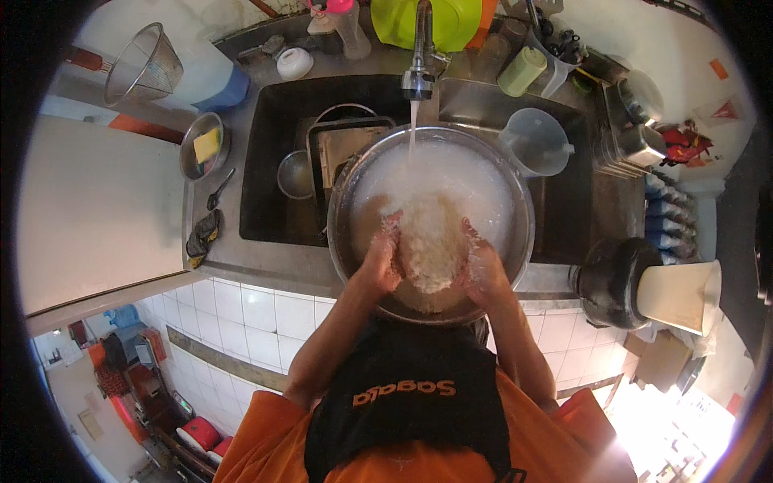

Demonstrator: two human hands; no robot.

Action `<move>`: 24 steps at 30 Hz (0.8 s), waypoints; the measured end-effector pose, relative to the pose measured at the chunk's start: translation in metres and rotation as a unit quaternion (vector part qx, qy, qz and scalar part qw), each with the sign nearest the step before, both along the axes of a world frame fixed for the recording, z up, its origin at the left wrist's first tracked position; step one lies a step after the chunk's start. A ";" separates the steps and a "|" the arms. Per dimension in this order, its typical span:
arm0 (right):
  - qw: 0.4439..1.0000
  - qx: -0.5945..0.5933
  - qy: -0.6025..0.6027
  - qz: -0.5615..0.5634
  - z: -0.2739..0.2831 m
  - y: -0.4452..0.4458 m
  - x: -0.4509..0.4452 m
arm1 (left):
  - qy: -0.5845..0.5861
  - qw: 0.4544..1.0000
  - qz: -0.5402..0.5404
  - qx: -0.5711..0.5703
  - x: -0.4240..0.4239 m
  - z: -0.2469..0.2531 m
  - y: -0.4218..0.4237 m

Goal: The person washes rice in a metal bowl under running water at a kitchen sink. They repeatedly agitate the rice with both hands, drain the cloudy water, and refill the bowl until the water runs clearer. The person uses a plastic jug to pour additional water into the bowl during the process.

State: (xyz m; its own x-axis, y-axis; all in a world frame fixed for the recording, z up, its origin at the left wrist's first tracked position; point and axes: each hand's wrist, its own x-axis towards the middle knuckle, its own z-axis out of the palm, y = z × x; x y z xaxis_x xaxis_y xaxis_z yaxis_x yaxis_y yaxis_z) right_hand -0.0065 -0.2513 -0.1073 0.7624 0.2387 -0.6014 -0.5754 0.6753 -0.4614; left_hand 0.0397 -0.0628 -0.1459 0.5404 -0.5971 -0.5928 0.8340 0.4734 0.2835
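Note:
A large round metal bowl rests across the double sink, holding cloudy white water and pale grains that look like rice. Both hands cup a heap of the wet grains in the bowl. My left hand is at the heap's left side, its fingers speckled with grains. At the right side, my right hand is curved around the grains, also coated with them. Water runs from the faucet into the bowl's far part. The lower fingers of each hand are partly hidden by grains and blur.
A dark tray and a small metal bowl lie in the left basin. A clear plastic jug is over the right basin. On the left counter are a metal bowl with a yellow sponge and a dark spoon.

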 end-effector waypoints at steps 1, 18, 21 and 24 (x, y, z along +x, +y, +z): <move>1.000 0.004 -0.012 -0.012 0.020 -0.002 -0.004 | -0.013 1.000 0.003 0.010 0.001 0.006 0.002; 0.982 -0.092 0.157 -0.060 -0.086 -0.010 -0.003 | 0.072 0.986 0.034 0.148 -0.003 -0.015 0.003; 0.992 0.012 0.072 -0.100 -0.026 0.004 0.000 | 0.039 0.995 0.030 0.087 -0.005 -0.019 0.002; 0.993 0.038 0.022 -0.105 0.028 0.000 -0.001 | -0.024 0.997 0.025 0.069 -0.003 0.022 0.001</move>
State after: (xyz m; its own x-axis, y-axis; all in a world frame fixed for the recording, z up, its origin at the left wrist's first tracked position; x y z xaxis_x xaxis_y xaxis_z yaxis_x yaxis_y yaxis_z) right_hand -0.0072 -0.2510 -0.0792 0.7735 0.1231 -0.6217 -0.4365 0.8147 -0.3818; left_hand 0.0367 -0.0616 -0.1241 0.5964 -0.4841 -0.6403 0.7949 0.4672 0.3871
